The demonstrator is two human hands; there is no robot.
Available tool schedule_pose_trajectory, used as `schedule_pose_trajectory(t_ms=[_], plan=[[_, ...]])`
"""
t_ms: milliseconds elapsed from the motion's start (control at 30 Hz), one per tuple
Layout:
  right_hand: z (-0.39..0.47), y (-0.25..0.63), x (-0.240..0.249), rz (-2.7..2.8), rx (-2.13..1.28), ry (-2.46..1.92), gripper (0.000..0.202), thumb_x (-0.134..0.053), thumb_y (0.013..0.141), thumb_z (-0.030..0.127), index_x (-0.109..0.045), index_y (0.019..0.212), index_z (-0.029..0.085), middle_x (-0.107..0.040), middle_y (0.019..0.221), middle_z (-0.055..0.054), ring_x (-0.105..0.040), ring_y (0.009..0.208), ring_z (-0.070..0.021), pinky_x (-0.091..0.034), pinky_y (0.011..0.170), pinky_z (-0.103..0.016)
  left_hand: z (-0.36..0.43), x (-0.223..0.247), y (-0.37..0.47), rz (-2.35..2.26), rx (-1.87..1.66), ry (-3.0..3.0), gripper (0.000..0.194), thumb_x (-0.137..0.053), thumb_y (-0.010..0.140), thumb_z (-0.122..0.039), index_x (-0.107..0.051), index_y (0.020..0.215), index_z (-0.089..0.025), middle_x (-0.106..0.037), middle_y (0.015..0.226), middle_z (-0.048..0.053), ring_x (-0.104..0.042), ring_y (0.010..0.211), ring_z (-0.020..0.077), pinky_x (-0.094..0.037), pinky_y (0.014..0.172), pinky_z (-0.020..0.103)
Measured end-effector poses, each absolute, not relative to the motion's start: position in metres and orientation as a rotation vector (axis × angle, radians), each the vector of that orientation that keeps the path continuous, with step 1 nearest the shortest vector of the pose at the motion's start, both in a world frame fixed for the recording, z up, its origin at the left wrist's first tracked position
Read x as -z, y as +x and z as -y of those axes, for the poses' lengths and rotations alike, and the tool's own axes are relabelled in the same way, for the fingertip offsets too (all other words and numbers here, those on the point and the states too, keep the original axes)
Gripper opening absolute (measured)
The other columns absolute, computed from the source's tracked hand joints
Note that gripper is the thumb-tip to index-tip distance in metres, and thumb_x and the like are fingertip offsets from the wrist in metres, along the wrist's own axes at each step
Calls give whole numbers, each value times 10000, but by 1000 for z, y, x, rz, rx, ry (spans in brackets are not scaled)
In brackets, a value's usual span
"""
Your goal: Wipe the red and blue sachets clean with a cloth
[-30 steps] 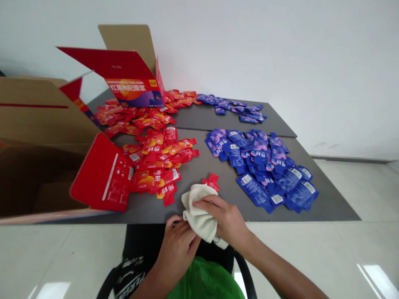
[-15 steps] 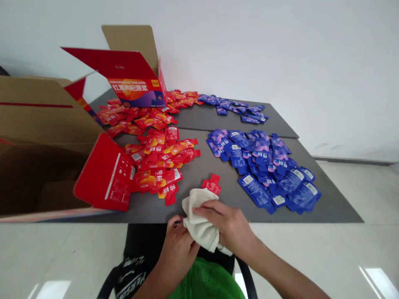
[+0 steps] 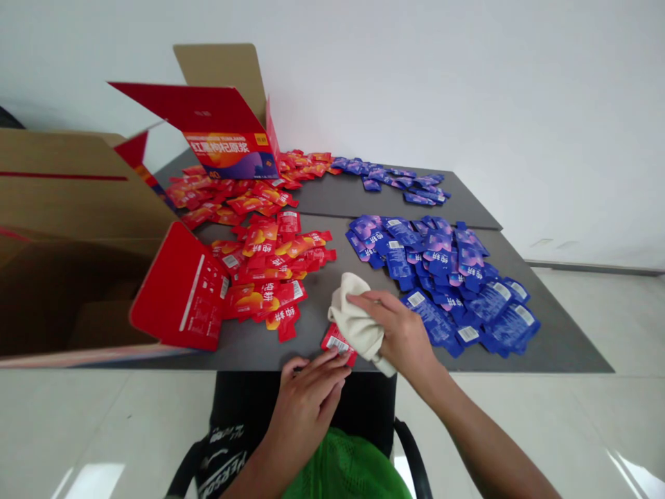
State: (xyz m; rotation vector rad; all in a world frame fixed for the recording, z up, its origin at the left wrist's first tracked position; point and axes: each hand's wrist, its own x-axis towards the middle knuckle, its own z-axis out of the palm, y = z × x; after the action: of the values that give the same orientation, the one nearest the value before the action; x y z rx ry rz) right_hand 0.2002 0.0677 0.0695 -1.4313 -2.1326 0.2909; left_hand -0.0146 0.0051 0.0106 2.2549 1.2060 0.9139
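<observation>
My right hand (image 3: 402, 333) grips a crumpled cream cloth (image 3: 356, 319) and presses it over the upper part of a red pouch (image 3: 337, 338). That pouch lies at the front edge of the grey table, its barcode end showing and the rest under the cloth. My left hand (image 3: 312, 391) is open, with stretched fingertips resting on the pouch's lower edge. Left of the cloth is a heap of red and orange pouches (image 3: 264, 298). To the right of my right hand spreads a pile of blue pouches (image 3: 441, 277).
An open cardboard box (image 3: 67, 291) stands at the left, its red flap (image 3: 184, 298) angled over the table (image 3: 322, 229). Another open red box (image 3: 228, 149) stands behind it among red pouches. More blue pouches (image 3: 400, 180) lie along the back.
My right hand and the cloth have moved up and right over the table. The red pouch's barcode end now shows near the edge, with my left fingers stretched out on it.
</observation>
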Motion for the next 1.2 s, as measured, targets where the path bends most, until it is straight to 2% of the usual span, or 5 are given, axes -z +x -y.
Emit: schedule_pose_trajectory(t_ms=[133,567,767,967,1200], plan=[[-33,186,-55,2300,-495,-1329,527,-650,944,105,-637,1418,336,-693,1350,-32,-726,1115,-178,-579,903,-236,-5,-9,-16,-1207,-902,2256,222,-564,1000,-140,-752,949,-247,-810,928,7,-739,871,196,-366,896,386],[-96,208,-65,2147,-211,-1524,493,-659,946,117,-656,1405,299,-687,1346,-51,-716,1128,-221,-585,884,-271,-7,-14,-12,-1193,-977,2265,263,-597,1000,-134,-733,1149,-303,-782,1230,-37,-703,1191,184,-334,949,356],[-31,183,-51,2276,-506,-1291,541,-691,920,100,-641,1409,327,-705,1323,-17,-740,1076,-179,-581,874,-235,-5,-7,-17,-1214,-907,2253,250,-560,982,-117,-725,830,-227,-787,827,-17,-730,800,186,-345,910,385],[-93,207,-47,2189,-325,-1584,531,-666,923,81,-660,1397,320,-688,1355,-34,-728,1114,-227,-586,865,-271,-8,-12,-17,-1165,-887,2311,323,-591,991,-94,-712,1200,-309,-757,1287,-33,-681,1229,196,-326,950,370],[-88,233,-59,1830,-195,-1479,450,-660,929,116,-698,1351,265,-703,1282,-70,-719,1084,-231,-572,915,-315,-15,-25,-14,-1190,-883,2353,238,-590,1017,-160,-719,1156,-303,-788,1202,-21,-704,1166,211,-357,952,391]])
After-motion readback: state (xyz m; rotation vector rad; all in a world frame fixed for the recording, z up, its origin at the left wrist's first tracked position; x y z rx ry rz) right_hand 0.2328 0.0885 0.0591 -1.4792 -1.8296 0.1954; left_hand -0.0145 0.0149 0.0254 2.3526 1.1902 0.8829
